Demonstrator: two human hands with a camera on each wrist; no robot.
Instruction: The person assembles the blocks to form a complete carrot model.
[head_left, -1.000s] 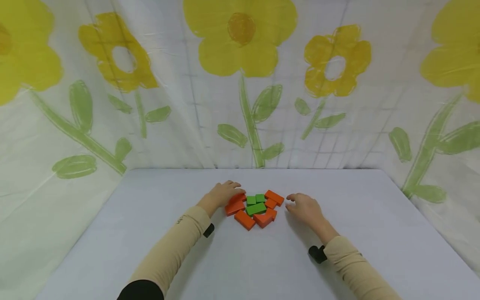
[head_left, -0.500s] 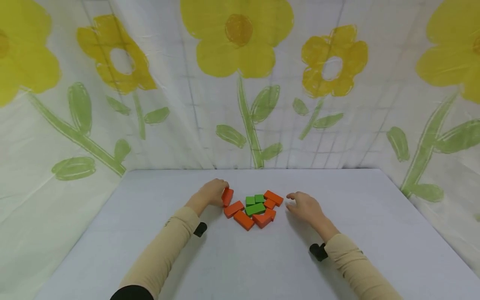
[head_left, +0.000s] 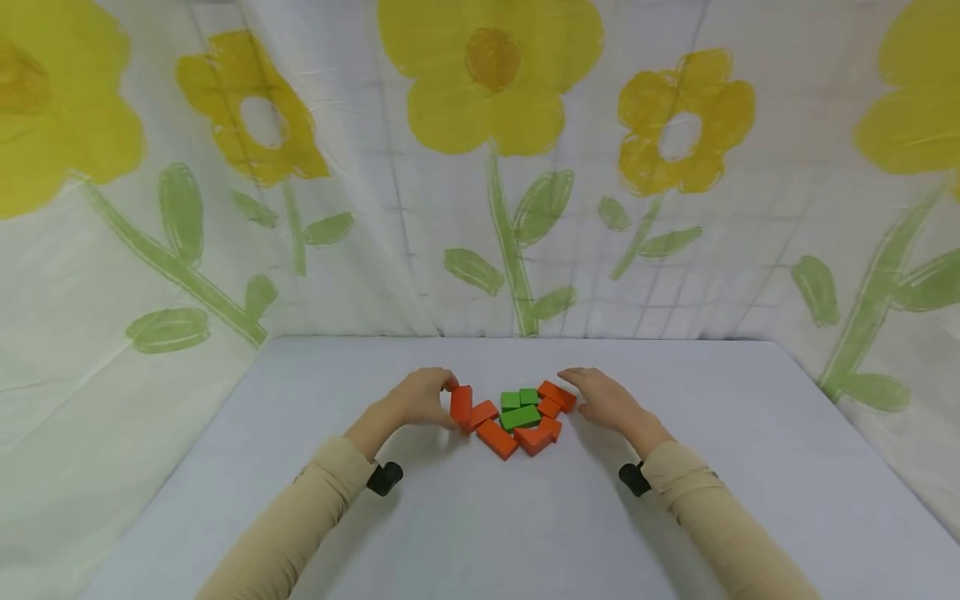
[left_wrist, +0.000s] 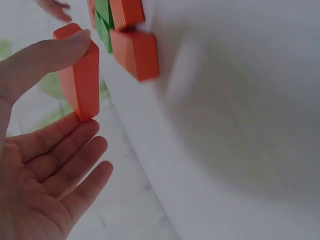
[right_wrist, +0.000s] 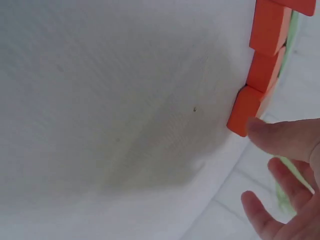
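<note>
Thumb and fingertips of my left hand [head_left: 415, 399] pinch a long orange block [head_left: 461, 403] by its two ends. That block [left_wrist: 86, 82] stands tilted in the left wrist view, its lower end at the fingertips. Beside it lies another orange block [head_left: 483, 412]. On the other side, my right hand [head_left: 609, 402] reaches an orange block [head_left: 557, 394] at the cluster's far right. In the right wrist view the thumb is at that block's [right_wrist: 245, 111] end, while the other fingers are loosely bent; whether it touches is hard to tell.
Between the hands, several green blocks [head_left: 520, 417] sit within a ring of orange blocks. An orange rectangular block [head_left: 497, 439] and an orange triangular block [head_left: 532, 440] form the near side. The white table [head_left: 510, 525] ends at a flower-printed curtain [head_left: 360, 250].
My left hand has drawn its orange block leftward out of the cluster, then turned it and brought it back nearer the neighbouring block. The right hand has moved left to the far-right orange block.
</note>
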